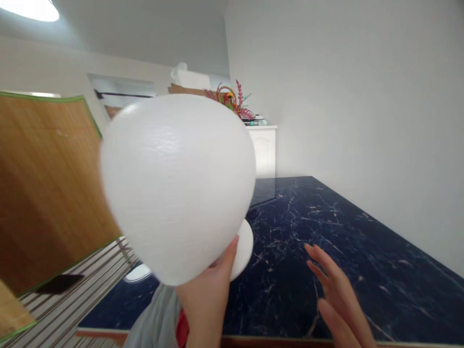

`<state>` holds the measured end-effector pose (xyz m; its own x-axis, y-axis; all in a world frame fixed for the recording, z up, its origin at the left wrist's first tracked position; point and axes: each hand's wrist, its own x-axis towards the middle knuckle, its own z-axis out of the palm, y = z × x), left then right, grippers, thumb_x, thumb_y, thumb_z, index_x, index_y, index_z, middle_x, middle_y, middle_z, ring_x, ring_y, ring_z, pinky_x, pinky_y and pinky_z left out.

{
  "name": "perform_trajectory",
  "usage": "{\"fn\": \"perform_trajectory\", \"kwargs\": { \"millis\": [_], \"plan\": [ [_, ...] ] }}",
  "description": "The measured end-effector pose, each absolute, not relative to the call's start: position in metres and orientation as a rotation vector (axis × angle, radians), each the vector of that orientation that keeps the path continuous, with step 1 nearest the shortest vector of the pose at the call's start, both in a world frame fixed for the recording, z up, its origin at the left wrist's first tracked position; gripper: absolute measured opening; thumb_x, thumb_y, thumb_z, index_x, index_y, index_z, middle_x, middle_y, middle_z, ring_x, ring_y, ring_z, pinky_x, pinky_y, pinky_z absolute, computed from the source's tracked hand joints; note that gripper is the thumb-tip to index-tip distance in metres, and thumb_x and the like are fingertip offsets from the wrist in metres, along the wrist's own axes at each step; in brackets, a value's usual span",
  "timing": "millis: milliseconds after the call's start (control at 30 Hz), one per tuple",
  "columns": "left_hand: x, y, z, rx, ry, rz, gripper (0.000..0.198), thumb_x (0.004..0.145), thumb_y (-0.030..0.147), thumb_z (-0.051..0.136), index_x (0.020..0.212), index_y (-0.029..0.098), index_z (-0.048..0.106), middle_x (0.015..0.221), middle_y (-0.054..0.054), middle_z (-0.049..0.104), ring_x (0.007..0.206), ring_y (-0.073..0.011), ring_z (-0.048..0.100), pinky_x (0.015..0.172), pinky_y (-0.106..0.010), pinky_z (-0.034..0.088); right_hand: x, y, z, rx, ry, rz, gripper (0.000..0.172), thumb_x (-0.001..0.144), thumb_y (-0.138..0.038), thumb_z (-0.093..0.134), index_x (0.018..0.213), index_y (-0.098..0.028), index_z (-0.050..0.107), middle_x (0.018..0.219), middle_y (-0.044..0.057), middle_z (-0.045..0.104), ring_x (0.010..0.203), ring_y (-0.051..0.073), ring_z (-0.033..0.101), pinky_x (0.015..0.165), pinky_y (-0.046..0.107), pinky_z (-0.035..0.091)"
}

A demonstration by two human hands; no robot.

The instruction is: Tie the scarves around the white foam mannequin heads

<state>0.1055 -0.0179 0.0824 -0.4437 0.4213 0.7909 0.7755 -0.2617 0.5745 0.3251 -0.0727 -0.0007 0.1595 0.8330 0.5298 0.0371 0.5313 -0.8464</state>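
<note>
"What do we have in our two hands?"
"Our left hand [215, 279] curls round one white rounded object [177, 188], raised above the table [282, 280] by its near edge; our right hand [340, 290], loosely half open, holds nothing above that edge"
"And around us?"
"One marbled blue tabletop, right edge along one pale wall [355, 87]; past the far edge, one white cabinet [266, 152]; overhead, one light [31, 8]"
</note>
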Motion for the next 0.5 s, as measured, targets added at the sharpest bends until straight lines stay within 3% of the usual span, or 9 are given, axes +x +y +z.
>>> {"fn": "perform_trajectory", "kwargs": {
  "millis": [100,200,333,500],
  "plan": [
    [0.145,-0.007,0.072,-1.682,-1.675,-1.806,0.052,0.075,0.048,0.074,0.118,0.020,0.063,0.123,-0.012,0.067,0.140,-0.0332,0.041,0.121,-0.054,0.027,0.304,-0.056,0.047,-0.793,-1.311,0.952,0.052,0.097,-0.050,0.047,0.148,-0.039,0.041,0.157,-0.002,0.036,0.144,0.028,0.035,0.118,0.052,0.029],
    [0.175,0.000,0.066,-1.831,-1.619,-1.973,0.061,0.076,0.042,0.074,0.130,0.019,0.055,0.132,-0.016,0.060,0.141,-0.0346,0.040,0.120,-0.056,0.029,0.296,-0.042,0.067,-0.714,-1.320,1.075,0.055,0.097,-0.053,0.047,0.149,-0.037,0.040,0.158,-0.003,0.033,0.147,0.025,0.029,0.122,0.049,0.021],
    [0.193,0.003,0.070,-1.987,-1.447,-2.114,0.079,0.075,0.037,0.076,0.142,0.019,0.040,0.141,-0.019,0.051,0.139,-0.0370,0.041,0.116,-0.059,0.033,0.307,-0.030,0.069,-0.716,-1.280,1.049,0.058,0.097,-0.054,0.048,0.151,-0.036,0.036,0.160,-0.004,0.030,0.149,0.023,0.023,0.124,0.047,0.016],
    [0.192,0.005,0.073,-2.353,-1.376,-2.041,0.074,0.078,0.029,0.073,0.143,0.021,0.038,0.143,-0.016,0.048,0.136,-0.0324,0.044,0.114,-0.053,0.037,0.335,-0.014,0.075,-0.785,-1.299,0.963,0.054,0.098,-0.055,0.046,0.148,-0.036,0.042,0.157,-0.005,0.035,0.149,0.023,0.025,0.123,0.047,0.018]
  ]
}}
